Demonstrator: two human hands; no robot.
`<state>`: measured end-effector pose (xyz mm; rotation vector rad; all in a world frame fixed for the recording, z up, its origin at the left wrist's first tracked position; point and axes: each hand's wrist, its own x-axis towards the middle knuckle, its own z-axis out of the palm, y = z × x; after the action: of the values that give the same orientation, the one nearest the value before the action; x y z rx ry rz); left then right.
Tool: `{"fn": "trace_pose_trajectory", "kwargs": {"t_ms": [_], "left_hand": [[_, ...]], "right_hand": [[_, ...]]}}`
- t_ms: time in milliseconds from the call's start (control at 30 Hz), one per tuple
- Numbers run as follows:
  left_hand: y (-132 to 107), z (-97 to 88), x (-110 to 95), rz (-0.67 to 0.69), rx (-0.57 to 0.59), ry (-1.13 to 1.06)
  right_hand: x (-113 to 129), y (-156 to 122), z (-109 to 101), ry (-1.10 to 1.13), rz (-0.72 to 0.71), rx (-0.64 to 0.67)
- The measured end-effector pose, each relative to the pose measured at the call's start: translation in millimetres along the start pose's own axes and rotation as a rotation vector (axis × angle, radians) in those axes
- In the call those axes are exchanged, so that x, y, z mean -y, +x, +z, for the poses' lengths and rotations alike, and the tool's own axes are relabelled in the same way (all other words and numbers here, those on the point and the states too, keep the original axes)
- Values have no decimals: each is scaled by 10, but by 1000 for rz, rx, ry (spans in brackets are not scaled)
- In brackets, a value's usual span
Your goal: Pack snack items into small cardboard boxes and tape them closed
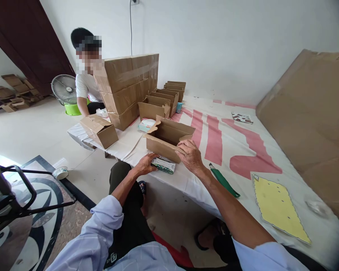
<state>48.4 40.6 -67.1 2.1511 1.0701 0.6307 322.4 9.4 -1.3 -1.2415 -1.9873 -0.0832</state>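
My left hand [145,165] has its fingers closed on the left end of a small green-and-white pack [164,165], which lies at the front edge of the cloth-covered table [183,188]. Right behind the pack stands an open cardboard box [161,146] with its flaps raised. The near right edge of that box is pinched in my right hand [190,155]. What lies inside the box is mostly hidden by its front wall. To the right of my right hand rests a green utility knife [224,181], its tip pointing away from me.
Several open boxes [154,108] line up behind, beside a tall stack of taped cartons [130,88]. A closed carton [100,130] and a pale soft pack [146,124] stand left. A yellow sheet [279,207] lies right. A co-worker [86,88] sits behind the stack.
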Motion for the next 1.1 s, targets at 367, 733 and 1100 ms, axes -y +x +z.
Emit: {"fn": "trace_pose_trajectory", "kwargs": {"t_ms": [367,733,1100], "left_hand": [[-34,12,17,49,-109,-106],[398,-195,296,-322,-497,-91],[565,-46,321,-410,-701,-89]], "right_hand": [[293,817,899,-20,-5,45],[481,823,1042,55,4,17],[144,-665,472,11,87,295]]}}
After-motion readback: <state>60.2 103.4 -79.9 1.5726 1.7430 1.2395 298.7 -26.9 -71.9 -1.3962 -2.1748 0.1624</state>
